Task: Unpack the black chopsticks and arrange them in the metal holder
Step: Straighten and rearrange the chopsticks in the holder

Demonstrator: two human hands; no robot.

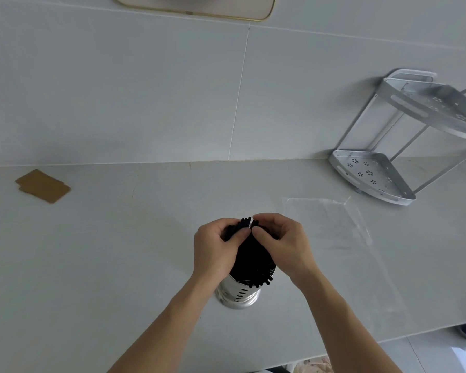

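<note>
Over the metal holder [238, 293], left hand [215, 251] and right hand [283, 244] fingers gripping black chopsticks [253, 261], no writing legible

chopsticks [253, 261] tops behind hands, tray [194, 8] cropped

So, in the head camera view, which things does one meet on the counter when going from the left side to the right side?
Brown cardboard pieces → left hand → black chopsticks standing in the metal holder → right hand → clear plastic bag → two-tier metal corner rack.
</note>
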